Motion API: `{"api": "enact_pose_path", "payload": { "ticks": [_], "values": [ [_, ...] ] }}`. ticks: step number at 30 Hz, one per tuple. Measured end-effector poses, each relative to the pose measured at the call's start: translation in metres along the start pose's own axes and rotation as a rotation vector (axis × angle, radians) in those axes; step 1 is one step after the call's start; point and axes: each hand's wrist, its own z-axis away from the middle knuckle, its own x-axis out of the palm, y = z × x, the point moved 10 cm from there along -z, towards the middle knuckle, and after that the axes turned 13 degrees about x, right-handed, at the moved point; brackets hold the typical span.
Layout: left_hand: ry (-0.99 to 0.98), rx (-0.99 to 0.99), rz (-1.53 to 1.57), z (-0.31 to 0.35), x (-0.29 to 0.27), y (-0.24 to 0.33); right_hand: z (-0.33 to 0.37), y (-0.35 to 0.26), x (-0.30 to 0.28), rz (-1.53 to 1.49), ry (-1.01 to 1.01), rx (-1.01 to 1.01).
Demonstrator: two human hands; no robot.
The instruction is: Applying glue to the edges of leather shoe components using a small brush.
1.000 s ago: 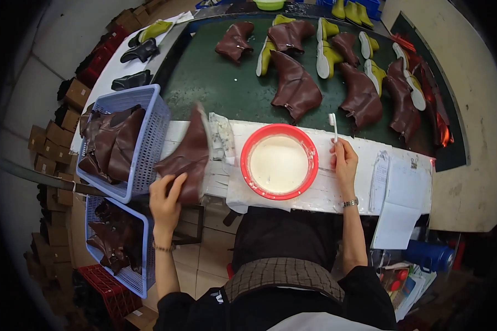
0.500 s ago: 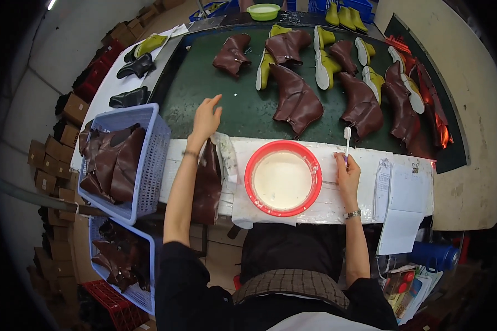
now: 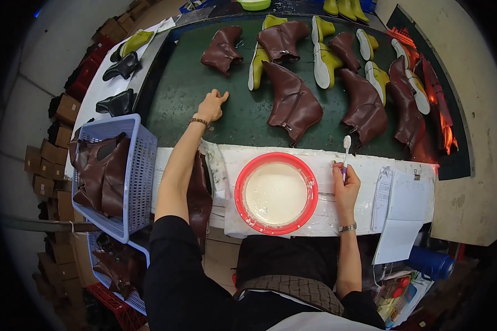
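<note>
My left hand [image 3: 211, 106] reaches over the dark green tabletop [image 3: 176, 77], fingers partly bent and apart, fingertips at or close to the surface. Nothing shows in it. My right hand [image 3: 345, 185] holds a toothbrush [image 3: 346, 154] upright by its purple and white handle; the bristles are white. Between my arms stands a red basin [image 3: 239, 193] of creamy white liquid [image 3: 275, 193]. Several dark brown leather boot uppers [image 3: 292, 102] lie across the green top ahead. Beneath my left forearm hangs another brown leather piece [image 3: 199, 193], partly hidden, beside a stained cloth [image 3: 215, 165].
At left stands a blue basket [image 3: 143, 187] of brown uppers, above a second one [image 3: 132, 298]. Yellow-green boots with white soles [image 3: 327, 66] lie among the uppers. Black boots [image 3: 121, 66] are at far left. Papers [image 3: 400, 204] and a blue flask [image 3: 432, 262] are at right.
My left hand has lowered toward the green top, its fingers more bent. A small white spot there no longer shows beside the fingers. My right hand still holds the toothbrush. The view has shifted slightly.
</note>
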Motion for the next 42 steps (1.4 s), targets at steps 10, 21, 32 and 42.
{"api": "enact_pose_path", "payload": {
  "ticks": [10,21,32,42],
  "values": [
    [0.581,0.14,0.609,0.123,-0.121,0.014,-0.007,0.011,-0.002,-0.066,-0.027,-0.021],
    [0.225,-0.283,-0.032,0.352,-0.023,0.018,-0.003,0.008,0.006,-0.066,-0.081,-0.052],
    [0.575,-0.272,0.187,0.323,-0.072,0.145,0.067,-0.1,0.03,0.401,-0.02,-0.619],
    [0.66,-0.307,1.065,0.349,-0.114,0.138,0.111,-0.128,0.067,0.944,-0.096,-0.775]
  ]
}}
